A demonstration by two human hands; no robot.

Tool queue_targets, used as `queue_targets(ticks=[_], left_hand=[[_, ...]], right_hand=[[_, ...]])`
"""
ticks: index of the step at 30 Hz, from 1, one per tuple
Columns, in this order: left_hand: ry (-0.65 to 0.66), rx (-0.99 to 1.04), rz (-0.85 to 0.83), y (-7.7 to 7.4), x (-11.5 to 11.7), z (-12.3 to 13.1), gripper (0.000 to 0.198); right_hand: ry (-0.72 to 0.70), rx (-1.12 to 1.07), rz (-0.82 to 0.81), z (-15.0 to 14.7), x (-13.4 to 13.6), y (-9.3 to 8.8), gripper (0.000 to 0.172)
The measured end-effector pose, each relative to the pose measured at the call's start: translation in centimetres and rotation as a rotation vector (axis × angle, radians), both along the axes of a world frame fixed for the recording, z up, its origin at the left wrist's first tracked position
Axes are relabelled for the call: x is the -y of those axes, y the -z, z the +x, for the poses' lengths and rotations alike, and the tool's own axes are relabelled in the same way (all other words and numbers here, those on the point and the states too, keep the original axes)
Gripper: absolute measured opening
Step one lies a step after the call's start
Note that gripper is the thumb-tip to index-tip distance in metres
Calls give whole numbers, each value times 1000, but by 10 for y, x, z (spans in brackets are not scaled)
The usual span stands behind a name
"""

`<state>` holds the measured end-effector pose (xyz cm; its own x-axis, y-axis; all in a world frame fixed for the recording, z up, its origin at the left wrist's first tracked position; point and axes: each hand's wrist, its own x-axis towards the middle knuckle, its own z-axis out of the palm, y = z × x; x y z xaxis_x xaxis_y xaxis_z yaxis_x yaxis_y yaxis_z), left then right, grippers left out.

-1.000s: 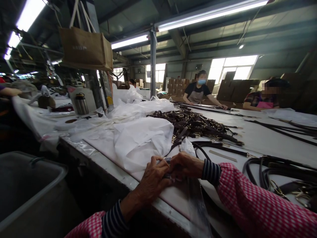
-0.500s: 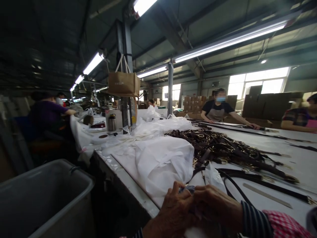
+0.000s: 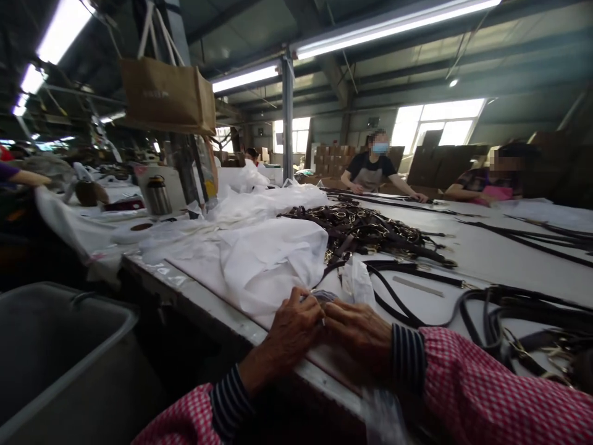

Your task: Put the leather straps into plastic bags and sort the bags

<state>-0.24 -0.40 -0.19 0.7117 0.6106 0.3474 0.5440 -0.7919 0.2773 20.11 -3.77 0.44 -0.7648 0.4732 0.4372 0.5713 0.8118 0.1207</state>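
At the near table edge my left hand (image 3: 294,327) and my right hand (image 3: 359,330) meet, fingers curled together. A small bunched piece of greyish-blue cloth (image 3: 327,295) shows between their fingertips; most of it is hidden by the hands. Just beyond them spreads a crumpled white sheet (image 3: 273,256), and a white plastic bag (image 3: 359,281) lies past my right hand. Dark straps with metal clips form a pile (image 3: 365,228) farther back. Below my right wrist hangs a blurred piece of clear plastic (image 3: 382,414).
More dark straps (image 3: 491,315) lie at the right, and a flat grey strip (image 3: 418,286) rests on the white table (image 3: 482,253). A large grey bin (image 3: 69,371) stands left of the table. A brown bag (image 3: 167,93) hangs on a post. Co-workers sit across the table.
The view has swung to the right and down, bringing more straps and both checked sleeves into sight. My hands stay together at the greyish-blue cloth.
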Motion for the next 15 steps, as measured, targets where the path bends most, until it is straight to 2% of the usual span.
queue_targets(ticks=[4,7,12,15], left_hand=[[9,0,-3,-1,1,0,8],[37,30,-38,-4,-1,-4,7],[164,17,-245,-23,-11,-16,21],[183,-26,-268,-32,-15,-16,16]], right_hand=[[45,85,72,0,14,-2,18],[106,139,57,-2,23,1,22],[145,135,0,-7,28,4,23],[170,139,-24,-9,29,4,22]])
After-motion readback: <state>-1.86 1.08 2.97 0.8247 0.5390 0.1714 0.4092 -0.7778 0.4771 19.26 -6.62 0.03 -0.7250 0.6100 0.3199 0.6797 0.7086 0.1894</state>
